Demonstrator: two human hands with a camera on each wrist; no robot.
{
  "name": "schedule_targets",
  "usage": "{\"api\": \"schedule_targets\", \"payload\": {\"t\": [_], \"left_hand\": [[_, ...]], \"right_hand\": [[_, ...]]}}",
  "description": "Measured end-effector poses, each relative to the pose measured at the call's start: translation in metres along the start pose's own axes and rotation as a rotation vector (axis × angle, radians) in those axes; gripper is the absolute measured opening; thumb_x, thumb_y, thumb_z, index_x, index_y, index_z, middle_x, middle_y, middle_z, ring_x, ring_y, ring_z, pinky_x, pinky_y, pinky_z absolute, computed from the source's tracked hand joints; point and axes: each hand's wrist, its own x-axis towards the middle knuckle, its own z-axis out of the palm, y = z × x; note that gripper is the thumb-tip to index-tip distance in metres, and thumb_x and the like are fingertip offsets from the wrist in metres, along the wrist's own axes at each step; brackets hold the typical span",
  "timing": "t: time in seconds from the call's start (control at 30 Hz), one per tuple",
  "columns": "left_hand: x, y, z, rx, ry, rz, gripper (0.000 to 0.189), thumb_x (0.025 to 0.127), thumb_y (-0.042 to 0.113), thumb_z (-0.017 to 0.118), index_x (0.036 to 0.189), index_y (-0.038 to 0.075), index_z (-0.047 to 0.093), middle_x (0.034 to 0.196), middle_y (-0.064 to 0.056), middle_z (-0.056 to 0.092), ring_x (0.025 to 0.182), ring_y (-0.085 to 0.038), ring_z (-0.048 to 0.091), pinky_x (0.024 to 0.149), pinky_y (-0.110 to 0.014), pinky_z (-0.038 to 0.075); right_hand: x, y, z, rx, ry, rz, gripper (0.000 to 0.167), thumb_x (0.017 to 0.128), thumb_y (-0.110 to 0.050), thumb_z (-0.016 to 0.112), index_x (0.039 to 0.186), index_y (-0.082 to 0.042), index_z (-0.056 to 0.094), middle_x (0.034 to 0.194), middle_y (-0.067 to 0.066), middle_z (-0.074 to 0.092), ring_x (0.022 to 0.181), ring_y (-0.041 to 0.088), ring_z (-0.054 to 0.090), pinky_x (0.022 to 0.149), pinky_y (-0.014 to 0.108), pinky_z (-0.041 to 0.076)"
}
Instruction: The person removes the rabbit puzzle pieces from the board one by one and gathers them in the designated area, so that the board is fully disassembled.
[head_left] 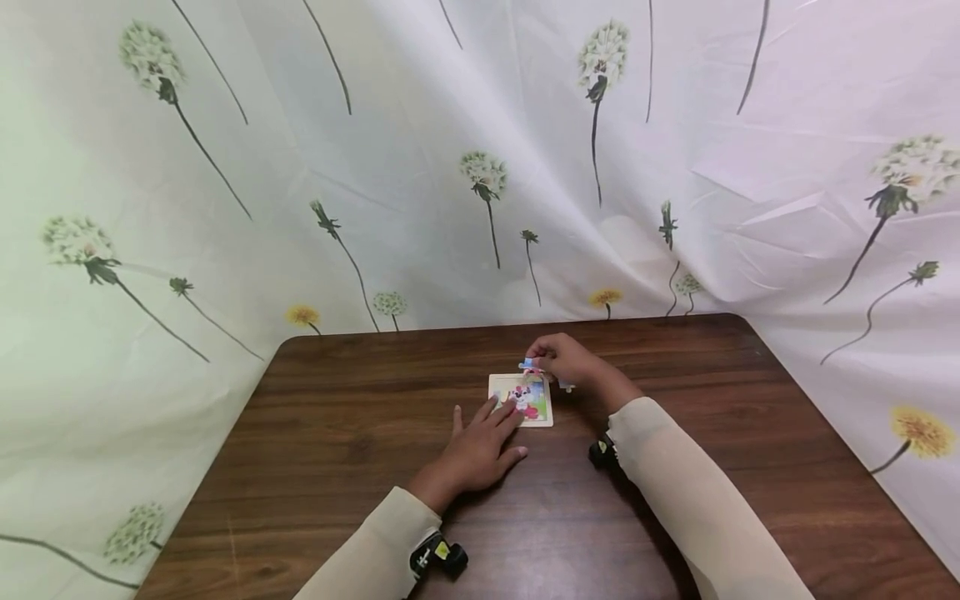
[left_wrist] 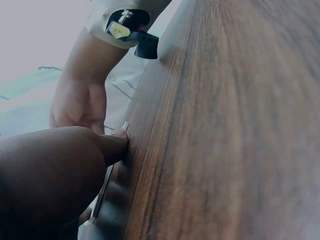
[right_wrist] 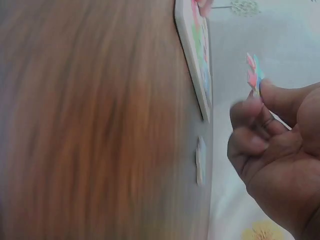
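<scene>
A small framed picture puzzle lies on the wooden table, showing a cartoon animal within a pale border. The fingers of my left hand are spread, with the tips resting on the puzzle's lower left part. Just above the puzzle's upper right corner, my right hand pinches a blue and pink puzzle piece between thumb and fingers. In the right wrist view this piece is raised off the table, seen nearly edge-on. A second puzzle piece lies flat on the table beside the frame, mostly under my right hand in the head view.
The brown wooden table reaches back to a hanging white cloth printed with dandelions. Each wrist wears a black strap with a small camera, such as the left wrist camera, low over the table.
</scene>
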Motion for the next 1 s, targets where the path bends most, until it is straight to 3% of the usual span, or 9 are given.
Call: {"api": "schedule_targets", "payload": {"t": [0.13,0.4,0.67,1.0], "left_hand": [[-0.001,0.0,0.001,-0.019,0.006,0.004,0.064,0.112,0.052,0.054,0.168,0.021,0.046,0.18,-0.003,0.035,0.171,-0.035,0.022,0.123,-0.088,0.009],[0.0,-0.001,0.001,-0.018,0.004,-0.009,0.064,0.112,0.054,0.053,0.168,0.023,0.045,0.181,-0.001,0.033,0.171,-0.033,0.021,0.125,-0.086,0.008],[-0.001,0.0,0.001,-0.028,0.008,-0.011,0.065,0.112,0.054,0.053,0.169,0.023,0.045,0.181,-0.001,0.032,0.171,-0.033,0.022,0.126,-0.085,0.007],[-0.003,0.002,-0.001,-0.032,0.015,-0.003,0.065,0.112,0.052,0.054,0.168,0.021,0.046,0.181,-0.002,0.033,0.171,-0.034,0.021,0.126,-0.085,0.007]], "right_hand": [[-0.011,0.006,-0.008,0.066,0.005,0.031,0.015,0.112,-0.006,0.059,0.114,-0.003,0.073,0.092,0.018,0.069,0.068,0.021,0.061,0.061,0.031,0.051],[-0.028,0.025,-0.022,0.04,0.048,0.001,0.016,0.109,-0.002,0.061,0.116,-0.001,0.076,0.088,0.009,0.069,0.071,0.014,0.06,0.063,0.03,0.052],[-0.043,0.039,-0.032,0.126,0.046,0.059,0.02,0.103,0.005,0.065,0.121,0.002,0.074,0.096,0.01,0.068,0.073,0.016,0.064,0.064,0.029,0.055],[-0.056,0.054,-0.04,0.152,0.089,0.109,0.022,0.103,0.005,0.065,0.123,0.005,0.075,0.087,0.01,0.069,0.067,0.016,0.064,0.057,0.027,0.051]]}}
